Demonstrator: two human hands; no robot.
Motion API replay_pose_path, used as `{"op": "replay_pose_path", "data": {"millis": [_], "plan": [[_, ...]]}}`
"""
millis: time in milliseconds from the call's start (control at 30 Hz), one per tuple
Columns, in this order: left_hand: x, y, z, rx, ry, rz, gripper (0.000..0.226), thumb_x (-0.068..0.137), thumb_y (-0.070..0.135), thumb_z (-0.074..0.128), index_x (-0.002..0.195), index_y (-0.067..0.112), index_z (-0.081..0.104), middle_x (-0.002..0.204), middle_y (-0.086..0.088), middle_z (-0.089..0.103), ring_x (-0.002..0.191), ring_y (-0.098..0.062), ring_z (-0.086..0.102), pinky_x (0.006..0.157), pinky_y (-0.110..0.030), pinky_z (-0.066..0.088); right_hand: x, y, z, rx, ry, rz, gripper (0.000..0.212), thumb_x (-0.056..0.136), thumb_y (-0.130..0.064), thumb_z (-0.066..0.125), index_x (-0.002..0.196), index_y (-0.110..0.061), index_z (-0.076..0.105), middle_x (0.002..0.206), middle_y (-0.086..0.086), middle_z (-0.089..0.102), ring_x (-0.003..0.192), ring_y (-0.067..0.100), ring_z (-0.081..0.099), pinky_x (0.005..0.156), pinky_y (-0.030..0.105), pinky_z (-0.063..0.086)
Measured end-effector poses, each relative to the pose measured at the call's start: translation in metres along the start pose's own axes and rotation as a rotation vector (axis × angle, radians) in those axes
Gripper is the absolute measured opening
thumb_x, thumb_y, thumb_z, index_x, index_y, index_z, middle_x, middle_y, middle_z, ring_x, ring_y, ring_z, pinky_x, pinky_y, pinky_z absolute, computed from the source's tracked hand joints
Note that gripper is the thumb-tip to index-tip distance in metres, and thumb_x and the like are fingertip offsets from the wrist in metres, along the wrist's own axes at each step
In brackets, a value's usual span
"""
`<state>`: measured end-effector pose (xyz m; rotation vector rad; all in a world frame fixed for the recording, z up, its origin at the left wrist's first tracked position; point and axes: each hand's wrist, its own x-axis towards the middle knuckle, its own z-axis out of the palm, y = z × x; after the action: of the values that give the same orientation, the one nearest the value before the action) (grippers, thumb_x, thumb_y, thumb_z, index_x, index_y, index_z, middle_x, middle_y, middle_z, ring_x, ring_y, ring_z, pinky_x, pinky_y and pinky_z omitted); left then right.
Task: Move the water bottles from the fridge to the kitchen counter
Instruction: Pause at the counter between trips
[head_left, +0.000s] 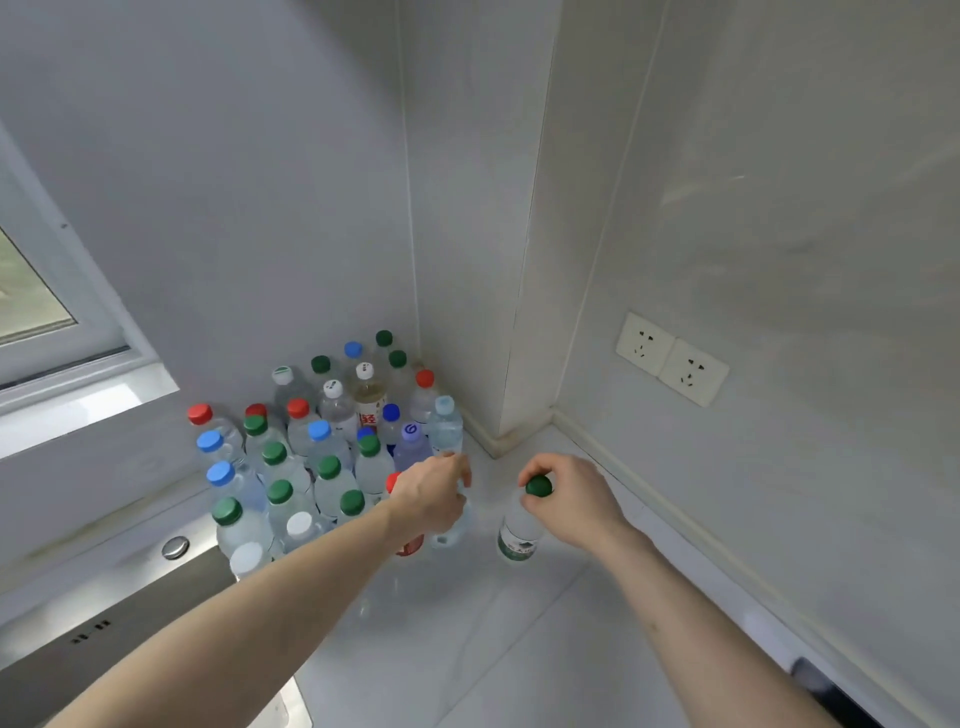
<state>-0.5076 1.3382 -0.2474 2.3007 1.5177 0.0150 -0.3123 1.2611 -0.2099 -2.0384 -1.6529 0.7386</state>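
A: White corner of a kitchen: pale walls (260, 156), a window (36, 301) at nine o'clock, a double socket (672, 358) at three o'clock, and a white bench (467, 649) running into the corner. A steel sink (119, 623) sits at seven o'clock.

B: And the bottles?

A: A crowd of bottles (322, 447) stands upright on the bench just left of centre, caps red, blue, green and white, packed close, many touching. Two more stand at its five o'clock edge, each under a hand.

B: What are the hands doing?

A: The left hand (431, 499) is curled round the top of a clear bottle (452, 535) beside the crowd. The right hand (571, 499) pinches the neck of a green-capped bottle (519, 535), a little apart from the rest. Both bottles seem to rest on the bench.

B: How would they handle?

A: Full by the look of them, so fairly heavy for their size. Thin plastic gives under a squeeze, and cold ones may be slick. I'd judge the neck just under the cap the surest hold; packed this tight, one could topple its neighbours.

B: Anything unclear?

A: The left hand covers its bottle's cap. A red-capped bottle (408, 543) behind the left wrist is mostly hidden. The fridge is out of view, and a dark object (831, 686) at five o'clock is cut off.
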Motion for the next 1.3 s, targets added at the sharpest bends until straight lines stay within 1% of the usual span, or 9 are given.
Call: {"op": "replay_pose_path", "data": {"millis": [100,233,400,567,867,1000,1134,1200,1300], "plan": [[0.016,-0.012,0.003,-0.032,0.012,-0.025,0.019,0.095,0.016,0.063,0.11,0.027,0.059,0.124,0.003,0.062,0.105,-0.022,0.061,0.083,-0.036,0.053,0.026,-0.006,0.011,-0.011,-0.004,0.015,0.019,0.083,-0.022,0.071,0.081,-0.04,0.067,0.096,-0.015,0.072,0.085,0.012,0.063,0.068,0.022,0.042],[0.03,-0.026,0.008,-0.068,0.033,-0.038,0.024,0.096,0.011,0.063,0.118,0.021,0.062,0.132,0.0,0.061,0.116,-0.024,0.059,0.089,-0.032,0.048,0.051,-0.011,0.026,-0.019,-0.021,0.038,0.019,0.086,-0.022,0.072,0.086,-0.04,0.068,0.102,-0.013,0.072,0.094,0.013,0.062,0.075,0.023,0.044],[0.04,-0.029,0.005,-0.082,0.07,-0.037,0.024,0.096,0.007,0.063,0.119,0.016,0.062,0.128,-0.004,0.061,0.111,-0.027,0.061,0.086,-0.032,0.048,0.078,-0.019,0.043,-0.013,-0.025,0.063,0.019,0.088,-0.021,0.07,0.094,-0.039,0.07,0.106,-0.013,0.069,0.104,0.016,0.064,0.08,0.025,0.045],[0.043,-0.033,0.0,-0.06,0.064,-0.019,0.03,0.094,0.002,0.064,0.121,0.015,0.062,0.126,-0.006,0.062,0.107,-0.03,0.064,0.088,-0.037,0.054,0.098,-0.028,0.055,-0.001,-0.025,0.077,0.02,0.091,-0.02,0.071,0.104,-0.036,0.07,0.114,-0.008,0.069,0.107,0.02,0.065,0.081,0.025,0.045],[0.052,-0.045,-0.004,-0.062,0.1,-0.016,0.035,0.095,0.005,0.063,0.128,0.016,0.061,0.128,-0.007,0.062,0.106,-0.028,0.064,0.084,-0.033,0.051,0.123,-0.031,0.076,0.047,-0.021,0.047,0.025,0.094,-0.02,0.07,0.115,-0.032,0.065,0.12,-0.011,0.07,0.108,0.017,0.065,0.089,0.029,0.051],[0.051,-0.048,-0.013,-0.019,0.131,0.016,0.034,0.097,0.009,0.061,0.128,0.023,0.066,0.126,-0.003,0.065,0.105,-0.026,0.066,0.081,-0.032,0.052,0.13,-0.028,0.082,0.034,-0.016,0.037,0.025,0.095,-0.02,0.069,0.118,-0.03,0.066,0.12,-0.011,0.07,0.108,0.018,0.065,0.088,0.028,0.05],[0.046,-0.058,-0.017,0.012,0.138,0.028,0.033,0.098,0.014,0.06,0.127,0.029,0.07,0.126,0.002,0.068,0.107,-0.025,0.067,0.086,-0.036,0.056,0.136,-0.029,0.089,0.035,-0.009,0.035,0.023,0.096,-0.02,0.066,0.117,-0.031,0.066,0.116,-0.007,0.071,0.1,0.019,0.065,0.083,0.029,0.05],[0.042,-0.063,-0.017,-0.004,0.128,0.025,0.034,0.098,0.016,0.06,0.128,0.029,0.07,0.126,0.002,0.071,0.108,-0.024,0.068,0.089,-0.036,0.057,0.138,-0.029,0.091,0.046,-0.008,0.036,0.023,0.097,-0.019,0.063,0.117,-0.03,0.067,0.114,-0.005,0.071,0.096,0.018,0.063,0.079,0.027,0.046],[0.037,-0.071,-0.015,-0.033,0.119,0.042,0.039,0.098,0.013,0.056,0.133,0.028,0.067,0.129,0.003,0.071,0.114,-0.022,0.067,0.093,-0.035,0.056,0.137,-0.028,0.092,0.064,-0.008,0.029,0.027,0.099,-0.015,0.062,0.123,-0.027,0.066,0.117,-0.002,0.071,0.097,0.018,0.064,0.084,0.028,0.049]]}}
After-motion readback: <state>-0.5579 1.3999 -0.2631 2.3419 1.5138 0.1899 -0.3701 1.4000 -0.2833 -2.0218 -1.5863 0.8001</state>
